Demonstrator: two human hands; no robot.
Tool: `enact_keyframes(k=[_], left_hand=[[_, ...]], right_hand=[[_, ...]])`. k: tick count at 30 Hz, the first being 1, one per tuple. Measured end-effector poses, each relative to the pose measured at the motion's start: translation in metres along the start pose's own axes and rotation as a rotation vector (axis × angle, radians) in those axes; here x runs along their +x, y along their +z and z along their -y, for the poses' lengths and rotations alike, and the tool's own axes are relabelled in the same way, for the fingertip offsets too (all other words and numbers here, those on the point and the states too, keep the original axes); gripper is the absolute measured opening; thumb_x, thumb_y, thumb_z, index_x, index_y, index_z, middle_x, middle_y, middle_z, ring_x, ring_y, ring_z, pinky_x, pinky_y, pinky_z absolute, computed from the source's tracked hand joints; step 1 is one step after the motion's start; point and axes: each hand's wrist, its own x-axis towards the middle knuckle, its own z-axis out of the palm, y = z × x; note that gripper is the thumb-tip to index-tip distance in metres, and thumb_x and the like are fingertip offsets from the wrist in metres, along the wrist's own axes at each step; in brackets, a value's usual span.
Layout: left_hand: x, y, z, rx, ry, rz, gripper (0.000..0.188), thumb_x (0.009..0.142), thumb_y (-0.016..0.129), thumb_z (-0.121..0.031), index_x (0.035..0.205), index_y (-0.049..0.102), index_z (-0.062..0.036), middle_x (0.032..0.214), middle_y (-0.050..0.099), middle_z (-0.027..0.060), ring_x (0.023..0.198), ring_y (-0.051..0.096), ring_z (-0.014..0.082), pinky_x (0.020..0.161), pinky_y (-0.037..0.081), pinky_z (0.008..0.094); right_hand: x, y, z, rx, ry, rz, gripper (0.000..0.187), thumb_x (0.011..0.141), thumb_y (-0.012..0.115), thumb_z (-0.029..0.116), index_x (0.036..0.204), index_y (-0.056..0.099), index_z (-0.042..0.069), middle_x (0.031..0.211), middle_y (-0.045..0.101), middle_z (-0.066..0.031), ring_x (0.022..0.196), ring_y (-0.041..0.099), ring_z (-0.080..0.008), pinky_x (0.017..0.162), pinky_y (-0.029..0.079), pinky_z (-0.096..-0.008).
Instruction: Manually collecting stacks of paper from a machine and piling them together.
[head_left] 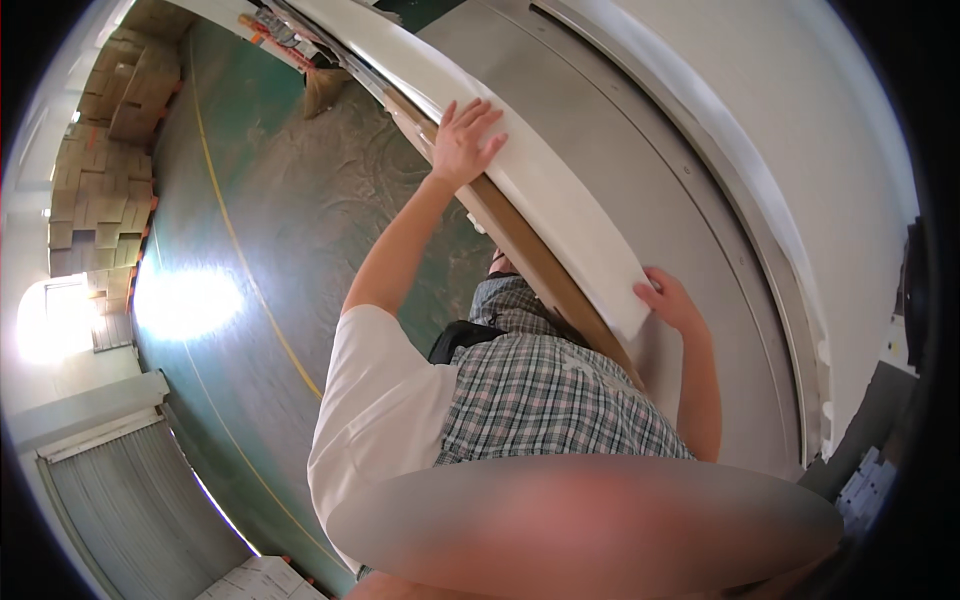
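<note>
Head cam only: left fisheye of the pair, head-worn, pitched steeply down at left hand [465,145] and right hand [668,298], close range; floor [300,200] fills frame left.

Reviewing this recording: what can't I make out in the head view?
In the head view:
White sheet: far end, cut off by the top edge.
Left hand: palm, hidden by its own back.
Checked apron: portion toward the lower edge, blurred over.
Floor: patch washed out by glare.
</note>
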Motion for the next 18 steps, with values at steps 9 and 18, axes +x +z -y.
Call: enact_keyframes(k=[9, 18], left_hand=[[0.009, -0.01, -0.008, -0.281, 0.249, 0.123, 0.033, 0.072, 0.062, -0.022, 0.101, 0.06, -0.0068, 0.108, 0.058, 0.0132, 0.104, 0.053, 0.0272, 0.091, 0.04, 0.0414], [0.106, 0.016, 0.039, -0.666, 0.509, 0.364, 0.021, 0.072, 0.065, -0.014, 0.092, 0.061, -0.0089, 0.095, 0.061, 0.0086, 0.081, 0.06, 0.0255, 0.072, 0.049, 0.0355]], right_hand=[[0.151, 0.063, 0.068, 0.02, -0.252, -0.205, 0.03, 0.086, 0.053, 0.027, 0.101, 0.055, 0.002, 0.077, 0.058, -0.0036, 0.061, 0.054, -0.0107, 0.055, 0.045, -0.0236], [0.177, -0.012, 0.011, -0.457, -0.255, -1.16, 0.012, 0.082, 0.056, 0.015, 0.085, 0.059, 0.004, 0.081, 0.059, -0.013, 0.069, 0.058, -0.0267, 0.061, 0.045, -0.0309]])
